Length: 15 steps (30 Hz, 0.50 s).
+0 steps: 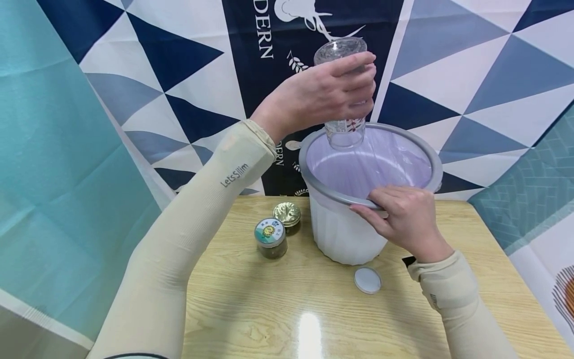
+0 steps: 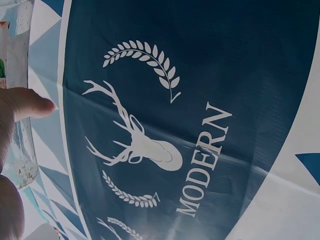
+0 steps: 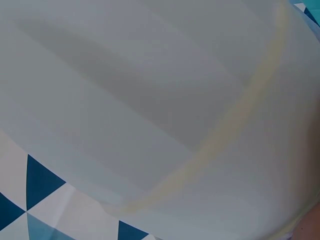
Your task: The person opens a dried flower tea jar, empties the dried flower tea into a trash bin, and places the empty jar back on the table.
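My left hand (image 1: 327,94) holds a clear jar (image 1: 343,132) up over a waste bin, its fingers wrapped round the side. A printed label shows on the jar, and small bits cling to its clear wall in the left wrist view. The jar's lower end overlaps the bin's mouth in the head view. The bin (image 1: 343,229) is white and ribbed, with a grey rim and a thin purple bag lining it. My right hand (image 1: 405,214) grips the near right part of that rim, thumb outside. The bin's pale wall fills most of the right wrist view.
Left of the bin, two small jars stand close together on the wooden table (image 1: 269,309): one with a gold lid (image 1: 287,213), one with a printed lid (image 1: 270,232). A round white lid (image 1: 367,280) lies in front of the bin. Behind hangs a patterned curtain (image 1: 193,94).
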Tool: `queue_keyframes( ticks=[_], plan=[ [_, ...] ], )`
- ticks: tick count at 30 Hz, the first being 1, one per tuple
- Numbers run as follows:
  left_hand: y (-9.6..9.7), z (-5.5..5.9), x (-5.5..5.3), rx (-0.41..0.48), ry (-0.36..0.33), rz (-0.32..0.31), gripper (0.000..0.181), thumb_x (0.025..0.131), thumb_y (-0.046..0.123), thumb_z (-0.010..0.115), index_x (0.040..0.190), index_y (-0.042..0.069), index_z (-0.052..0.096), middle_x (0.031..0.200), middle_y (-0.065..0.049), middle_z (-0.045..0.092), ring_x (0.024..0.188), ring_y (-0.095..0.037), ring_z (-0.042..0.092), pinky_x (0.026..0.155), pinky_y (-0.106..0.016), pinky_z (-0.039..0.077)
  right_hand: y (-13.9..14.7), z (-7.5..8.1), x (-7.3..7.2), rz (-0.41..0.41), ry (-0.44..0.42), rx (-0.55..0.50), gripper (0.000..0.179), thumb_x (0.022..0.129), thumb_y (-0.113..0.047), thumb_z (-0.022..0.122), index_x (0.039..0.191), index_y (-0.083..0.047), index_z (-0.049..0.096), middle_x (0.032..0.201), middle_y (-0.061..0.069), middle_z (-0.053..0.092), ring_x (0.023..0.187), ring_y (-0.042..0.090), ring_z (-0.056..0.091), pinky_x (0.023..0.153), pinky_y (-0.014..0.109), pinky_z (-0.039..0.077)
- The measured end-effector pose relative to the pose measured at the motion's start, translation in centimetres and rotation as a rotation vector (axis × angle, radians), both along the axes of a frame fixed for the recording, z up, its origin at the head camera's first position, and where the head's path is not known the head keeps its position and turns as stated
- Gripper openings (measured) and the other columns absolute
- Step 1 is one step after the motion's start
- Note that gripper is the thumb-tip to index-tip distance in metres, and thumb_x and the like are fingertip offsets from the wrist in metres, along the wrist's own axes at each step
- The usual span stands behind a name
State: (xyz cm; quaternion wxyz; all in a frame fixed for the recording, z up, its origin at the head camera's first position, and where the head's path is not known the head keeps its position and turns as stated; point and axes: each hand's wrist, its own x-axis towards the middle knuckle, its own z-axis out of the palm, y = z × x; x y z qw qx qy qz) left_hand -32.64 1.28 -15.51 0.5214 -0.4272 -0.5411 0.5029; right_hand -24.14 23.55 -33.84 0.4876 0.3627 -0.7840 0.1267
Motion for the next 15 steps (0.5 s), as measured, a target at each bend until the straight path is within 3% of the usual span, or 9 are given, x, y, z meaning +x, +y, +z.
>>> queue_keyframes(
  ticks=[15],
  plan=[
    [0.31,-0.50,0.03,-0.010,-0.014,-0.003,0.081,0.080,-0.031,0.043,0.143,0.018,0.052,0.146,-0.001,0.061,0.141,-0.022,0.050,0.126,-0.032,0.030,-0.25,0.01,-0.09,0.015,0.022,-0.017,0.058,0.104,-0.056,0.051,0.058,-0.022,0.045,0.050,-0.010,0.035,0.041,0.004,0.033,0.039,0.023,0.020]
  ],
)
